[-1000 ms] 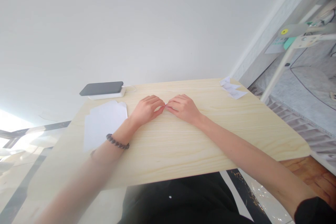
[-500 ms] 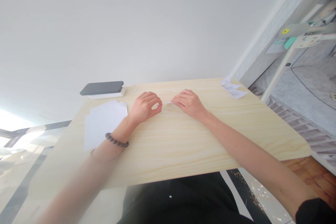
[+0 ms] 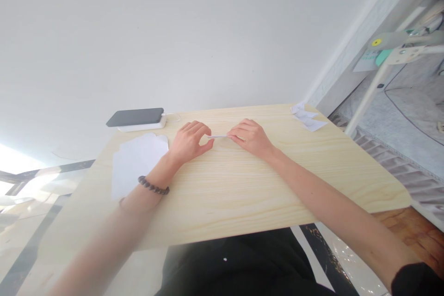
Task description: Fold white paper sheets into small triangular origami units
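Between my hands, above the middle of the table, is a thin piece of white paper [image 3: 218, 137], seen nearly edge-on. My right hand [image 3: 250, 138] pinches its right end between thumb and fingers. At its left end, my left hand [image 3: 192, 142] has thumb and fingertips parted, with the paper's edge in the gap between them. A dark beaded bracelet [image 3: 152, 186] circles my left wrist. Whether the paper is folded is too small to tell.
Stacked white paper sheets [image 3: 137, 162] lie on the table [image 3: 222, 194] left of my left hand. Behind them a dark phone [image 3: 135, 117] rests on a white block with a cable. Several folded paper pieces [image 3: 307, 118] lie at the far right corner, near the wall [image 3: 208, 37].
My left thumb and fingertips have come apart at the paper's left end, so more of the paper shows. My right hand keeps its pinch and has hardly moved.
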A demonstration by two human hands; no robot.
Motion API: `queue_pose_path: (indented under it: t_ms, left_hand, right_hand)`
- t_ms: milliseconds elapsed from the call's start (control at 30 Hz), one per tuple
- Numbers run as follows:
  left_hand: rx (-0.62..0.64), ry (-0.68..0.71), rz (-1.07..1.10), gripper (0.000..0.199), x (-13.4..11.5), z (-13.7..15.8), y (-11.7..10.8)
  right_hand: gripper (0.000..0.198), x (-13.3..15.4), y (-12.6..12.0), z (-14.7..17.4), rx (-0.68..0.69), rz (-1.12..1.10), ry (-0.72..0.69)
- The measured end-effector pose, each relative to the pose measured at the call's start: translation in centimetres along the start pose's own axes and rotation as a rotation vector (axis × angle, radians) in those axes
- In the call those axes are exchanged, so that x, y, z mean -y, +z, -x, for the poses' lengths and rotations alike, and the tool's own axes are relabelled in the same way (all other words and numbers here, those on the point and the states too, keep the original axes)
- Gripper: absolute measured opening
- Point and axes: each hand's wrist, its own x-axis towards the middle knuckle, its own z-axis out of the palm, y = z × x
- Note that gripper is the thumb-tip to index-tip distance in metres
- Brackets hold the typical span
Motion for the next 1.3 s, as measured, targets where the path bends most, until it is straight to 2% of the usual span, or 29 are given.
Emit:
queue_pose_path:
  t_ms: [133,300,767,833,1000,1100,1167,1300]
  left_hand:
    - [0.028,0.062,0.043,0.015,-0.8,-0.3,0.1]
    - [0.037,0.113,0.055,0.015,-1.2,-0.5,0.2]
    - [0.031,0.068,0.007,0.016,-0.1,-0.1,0.1]
    - [0.028,0.055,-0.003,0.015,0.1,0.0,0.0]
    - [0.005,0.055,-0.026,0.016,0.3,0.1,0.0]
    - [-0.002,0.084,-0.041,0.016,0.0,-0.1,0.1]
    - [-0.005,0.102,-0.056,0.017,-0.2,-0.3,0.2]
    - [0.023,0.147,-0.089,0.018,-0.4,-0.5,0.3]
  right_hand:
    - [0.023,1.1,0.6,-0.2,0.009,-0.013,-0.061]
    - [0.022,1.7,0.9,-0.3,0.014,-0.013,-0.055]
    - [0.025,-0.7,-0.5,0.0,0.095,0.071,-0.060]
    - [0.025,-1.1,-0.5,0.2,0.096,0.062,-0.017]
    - [0.026,-1.0,0.2,0.4,0.063,-0.047,0.208]
    - [0.036,0.2,0.6,0.1,0.074,-0.208,0.314]
    - [0.041,0.9,0.7,-0.1,0.065,-0.335,0.434]
    - [0.039,1.4,0.9,-0.4,0.029,-0.503,0.559]
